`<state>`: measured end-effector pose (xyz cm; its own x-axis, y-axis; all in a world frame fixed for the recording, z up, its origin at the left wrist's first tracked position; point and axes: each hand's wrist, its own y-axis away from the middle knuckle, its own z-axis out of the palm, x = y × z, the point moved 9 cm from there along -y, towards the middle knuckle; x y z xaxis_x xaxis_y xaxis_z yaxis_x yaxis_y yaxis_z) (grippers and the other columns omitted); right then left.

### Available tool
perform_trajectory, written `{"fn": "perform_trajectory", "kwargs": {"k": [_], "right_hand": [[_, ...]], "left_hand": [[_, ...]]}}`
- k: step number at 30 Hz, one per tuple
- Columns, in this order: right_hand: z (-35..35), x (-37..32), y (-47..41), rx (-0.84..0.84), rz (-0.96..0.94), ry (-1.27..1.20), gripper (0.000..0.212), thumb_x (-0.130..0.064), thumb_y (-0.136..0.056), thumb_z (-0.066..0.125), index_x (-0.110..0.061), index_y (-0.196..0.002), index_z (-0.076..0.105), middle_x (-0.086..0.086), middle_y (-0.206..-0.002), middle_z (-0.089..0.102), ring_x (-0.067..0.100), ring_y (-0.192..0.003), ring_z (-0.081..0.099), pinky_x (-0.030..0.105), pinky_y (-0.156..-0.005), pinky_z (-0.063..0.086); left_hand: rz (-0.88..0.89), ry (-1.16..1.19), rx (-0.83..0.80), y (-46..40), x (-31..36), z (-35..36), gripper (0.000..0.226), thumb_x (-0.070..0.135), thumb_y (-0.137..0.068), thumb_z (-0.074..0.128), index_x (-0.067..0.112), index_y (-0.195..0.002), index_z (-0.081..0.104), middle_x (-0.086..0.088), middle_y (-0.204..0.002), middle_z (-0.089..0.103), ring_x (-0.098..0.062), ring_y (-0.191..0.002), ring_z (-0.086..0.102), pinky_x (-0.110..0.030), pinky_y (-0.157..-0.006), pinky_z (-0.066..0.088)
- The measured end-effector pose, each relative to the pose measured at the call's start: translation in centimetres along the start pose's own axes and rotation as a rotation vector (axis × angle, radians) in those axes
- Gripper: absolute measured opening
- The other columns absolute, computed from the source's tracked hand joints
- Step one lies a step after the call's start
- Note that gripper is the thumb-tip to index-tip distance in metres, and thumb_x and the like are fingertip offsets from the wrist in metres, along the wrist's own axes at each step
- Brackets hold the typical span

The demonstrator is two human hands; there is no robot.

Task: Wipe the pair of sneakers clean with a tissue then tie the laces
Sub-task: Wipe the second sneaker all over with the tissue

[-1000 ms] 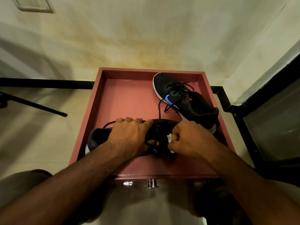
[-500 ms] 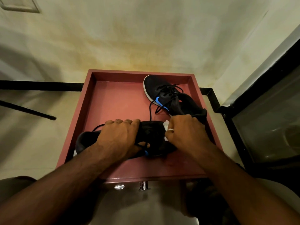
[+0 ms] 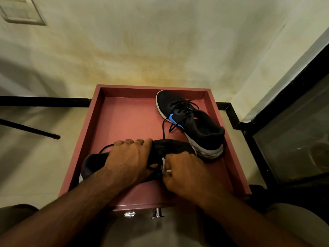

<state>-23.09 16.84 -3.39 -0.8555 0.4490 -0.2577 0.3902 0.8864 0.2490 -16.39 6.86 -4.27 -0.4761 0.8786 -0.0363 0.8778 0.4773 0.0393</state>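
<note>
Here the left hand [image 3: 130,160] lies over the near sneaker [image 3: 96,164], fingers curled across its upper and gripping it, the heel jutting out to the left past the wrist; the right hand [image 3: 185,172] is curled beside it, pinching a white tissue [image 3: 163,162] against the shoe's middle, though only a scrap of the tissue shows between the fingers, so how much is bunched inside I cannot tell. The shoe lies crosswise near the front of a red tray [image 3: 128,122]; its loose lace [image 3: 105,148] loops out behind the left hand. The far sneaker [image 3: 188,120], black with a blue mark and white sole, sits along the tray's right side, toe to the back wall, heel just beside the right hand's knuckles; one of its laces trails down to the near shoe. The tray's back left floor is bare; its raised rim closes in on all sides. Beyond it, a black rod [image 3: 30,130] lies on the pale floor to the left; a dark frame [image 3: 252,139] stands close on the right.
</note>
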Motion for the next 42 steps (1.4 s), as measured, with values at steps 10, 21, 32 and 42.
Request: {"fn": "perform_trajectory", "kwargs": {"k": [10,21,32,42], "right_hand": [[0.0,0.3,-0.2,-0.005,-0.024,0.047,0.014,-0.033,-0.095,0.058,-0.024,-0.104,0.064,0.002,-0.105,0.072,0.025,-0.097,0.069,0.031,-0.07,0.045],[-6.4,5.9,-0.2,0.577,-0.03,-0.439,0.011,-0.018,-0.086,0.077,-0.024,-0.09,0.069,-0.012,-0.076,0.065,0.005,-0.064,0.063,0.025,-0.054,0.051],[-3.2,0.0,0.1,0.546,-0.297,-0.307,0.007,-0.012,-0.089,0.071,-0.015,-0.09,0.065,-0.004,-0.093,0.057,0.012,-0.08,0.058,0.035,-0.07,0.055],[-5.5,4.6,-1.1,0.506,-0.075,-0.052,0.035,-0.027,-0.075,0.085,-0.025,-0.069,0.051,-0.011,-0.072,0.047,0.013,-0.065,0.049,0.022,-0.055,0.028]], "left_hand": [[-0.046,0.315,-0.217,0.6,-2.8,0.0,0.086,0.071,-0.08,0.062,0.02,-0.146,0.04,-0.001,-0.128,0.064,-0.023,-0.112,0.063,-0.042,-0.096,0.053],[-0.131,0.051,0.2,3.2,-1.9,-3.7,0.077,0.073,-0.075,0.058,0.009,-0.118,0.053,-0.009,-0.106,0.052,-0.027,-0.093,0.048,-0.042,-0.081,0.046],[0.045,0.371,0.108,2.0,-1.7,-2.8,0.05,0.07,-0.08,0.058,0.03,-0.103,0.038,0.011,-0.093,0.041,-0.012,-0.082,0.038,-0.027,-0.075,0.031],[0.0,0.432,0.063,1.4,-2.7,-2.7,0.063,0.074,-0.072,0.072,0.033,-0.105,0.039,0.012,-0.102,0.046,-0.013,-0.093,0.045,-0.03,-0.082,0.041]]}}
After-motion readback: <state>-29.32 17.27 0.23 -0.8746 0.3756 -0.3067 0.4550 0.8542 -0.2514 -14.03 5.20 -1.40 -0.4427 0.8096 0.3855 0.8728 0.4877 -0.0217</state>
